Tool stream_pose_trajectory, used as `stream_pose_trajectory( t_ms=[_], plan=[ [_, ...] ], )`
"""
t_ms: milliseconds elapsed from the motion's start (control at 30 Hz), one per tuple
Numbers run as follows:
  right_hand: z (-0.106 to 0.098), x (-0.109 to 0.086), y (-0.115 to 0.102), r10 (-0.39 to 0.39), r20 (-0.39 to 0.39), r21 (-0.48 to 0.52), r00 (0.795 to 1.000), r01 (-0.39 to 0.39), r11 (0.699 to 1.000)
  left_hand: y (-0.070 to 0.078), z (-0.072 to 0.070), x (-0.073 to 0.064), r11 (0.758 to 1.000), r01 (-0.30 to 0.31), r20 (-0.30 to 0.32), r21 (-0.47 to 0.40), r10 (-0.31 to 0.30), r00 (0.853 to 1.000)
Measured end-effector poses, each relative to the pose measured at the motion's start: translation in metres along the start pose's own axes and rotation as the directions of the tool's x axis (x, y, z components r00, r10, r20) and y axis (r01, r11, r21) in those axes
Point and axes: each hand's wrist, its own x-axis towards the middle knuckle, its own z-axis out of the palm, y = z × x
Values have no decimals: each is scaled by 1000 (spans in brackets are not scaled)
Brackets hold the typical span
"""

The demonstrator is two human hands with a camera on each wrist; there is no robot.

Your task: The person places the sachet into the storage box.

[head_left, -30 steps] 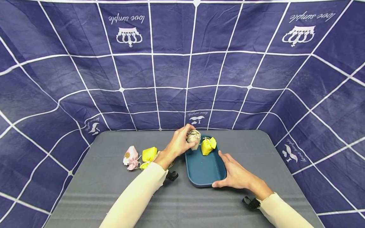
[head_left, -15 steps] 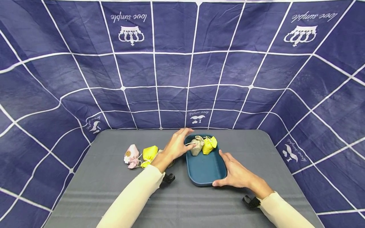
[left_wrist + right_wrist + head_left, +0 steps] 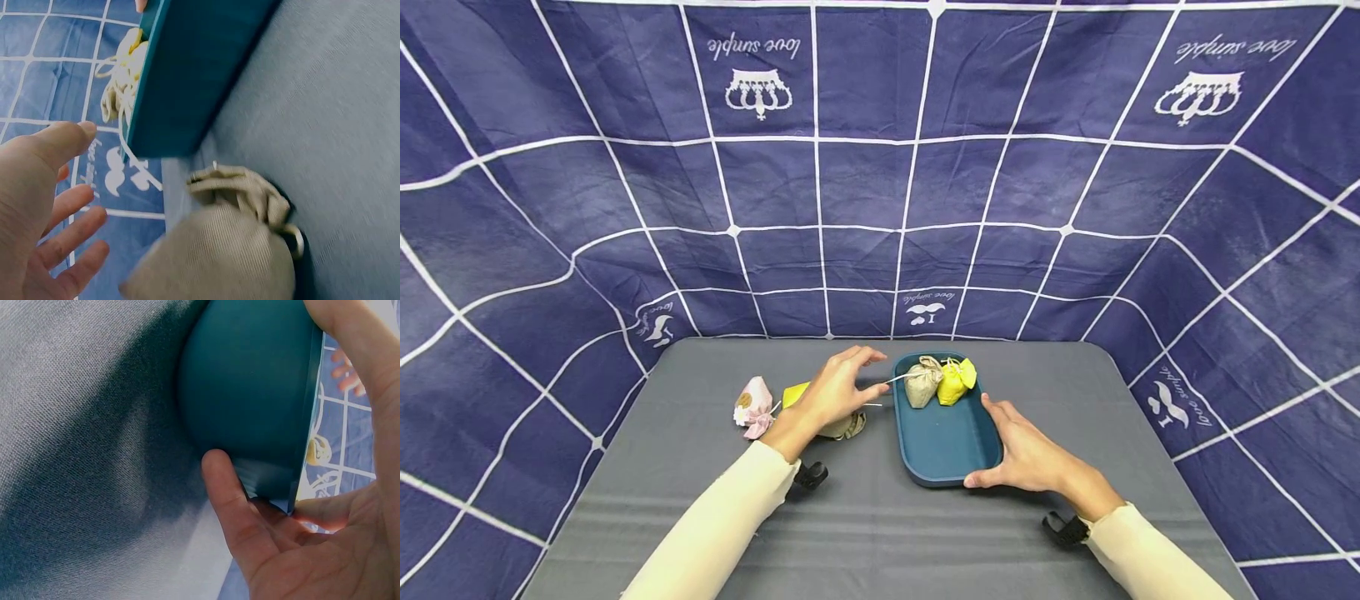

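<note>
A beige drawstring pouch [image 3: 921, 387] and a yellow drawstring pouch [image 3: 952, 385] lie side by side at the far end of the dark blue tray [image 3: 942, 442]. Left of the tray, my left hand [image 3: 831, 393] hovers with fingers spread, nothing in it. Under it is another beige pouch [image 3: 225, 250], large in the left wrist view; a second yellow pouch [image 3: 793, 392] is partly hidden behind the hand. My right hand [image 3: 1030, 454] grips the tray's right side near the front corner; the right wrist view shows thumb and fingers round its wall [image 3: 250, 381].
A pink pouch [image 3: 754, 407] with a bow lies farthest left on the grey cloth-covered table [image 3: 880, 533]. Blue curtain [image 3: 857, 183] with white grid lines stands along the back and both sides.
My left hand has let go of the beige pouch in the tray and drawn back leftward over the remaining pouches. The right hand keeps its hold on the tray.
</note>
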Motion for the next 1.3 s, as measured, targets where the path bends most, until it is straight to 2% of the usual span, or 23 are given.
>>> stream_pose_trajectory(
  t_ms=[300,567,700,833,933,1033,1167,1300],
  plan=[
    [0,0,2,6,9,2,1000,-6,1000,-16,-21,-30,1000,16,25,17,-17,1000],
    [-3,2,2,10,13,5,1000,-10,1000,-24,-28,-52,997,6,101,82,-14,995],
    [-1,1,4,15,16,10,1000,-15,1000,-28,-29,-60,992,-31,143,120,14,990],
    [0,0,5,14,15,10,1000,-14,1000,-31,-29,-66,979,-106,185,172,74,980],
    [0,1,5,10,12,10,1000,-10,1000,-34,-30,-68,960,-183,220,210,136,966],
    [0,1,4,1,8,12,1000,-1,1000,-35,-31,-68,932,-267,254,245,204,946],
    [-1,1,3,-3,7,9,1000,3,1000,-36,-29,-67,883,-369,289,290,287,913],
    [-1,0,2,0,12,11,1000,0,1000,-39,-24,-65,828,-433,323,358,325,889]
  ],
)
